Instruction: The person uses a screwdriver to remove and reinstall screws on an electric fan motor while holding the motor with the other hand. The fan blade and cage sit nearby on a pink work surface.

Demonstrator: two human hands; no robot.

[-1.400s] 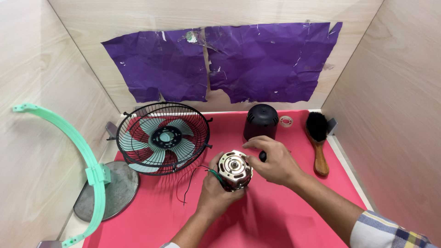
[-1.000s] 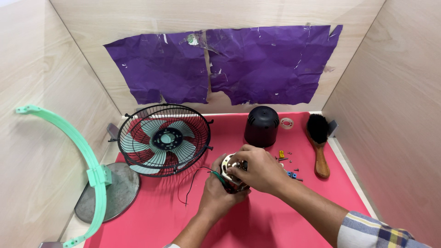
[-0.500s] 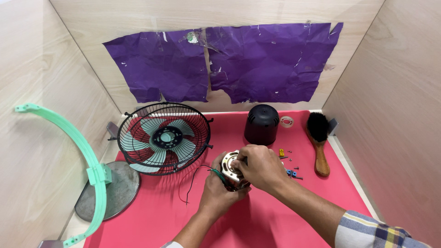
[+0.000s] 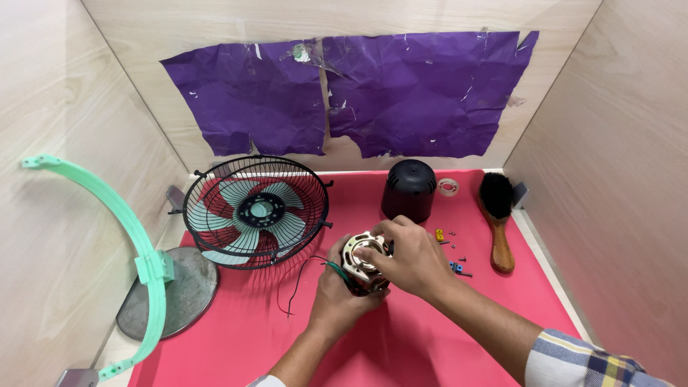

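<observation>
— Brass-coloured metal under the fingers: what is it?
— A fan motor point(image 4: 364, 264), bare. The left hand point(image 4: 337, 297) cups it from below and behind, fingers closed round its body. The right hand point(image 4: 410, 259) sits over its top, fingers point(image 4: 376, 247) curled down onto the face of it, pinching near the middle. What they pinch I cannot tell.
— How far along does the work look?
— Well into taking apart, I'd judge. The motor is out of its black cover point(image 4: 409, 189), which stands alone behind the hands. Small screws and bits point(image 4: 451, 256) lie loose just right of the right hand. Thin wires point(image 4: 304, 276) trail from the motor onto the red mat point(image 4: 236, 322).
— And further out?
— The caged fan point(image 4: 256, 211) lies to the left, blades inside. A brush point(image 4: 497, 218) lies at the right edge, a tape roll point(image 4: 448, 187) beside the cover, a green stand point(image 4: 147, 269) far left on the bench.
</observation>
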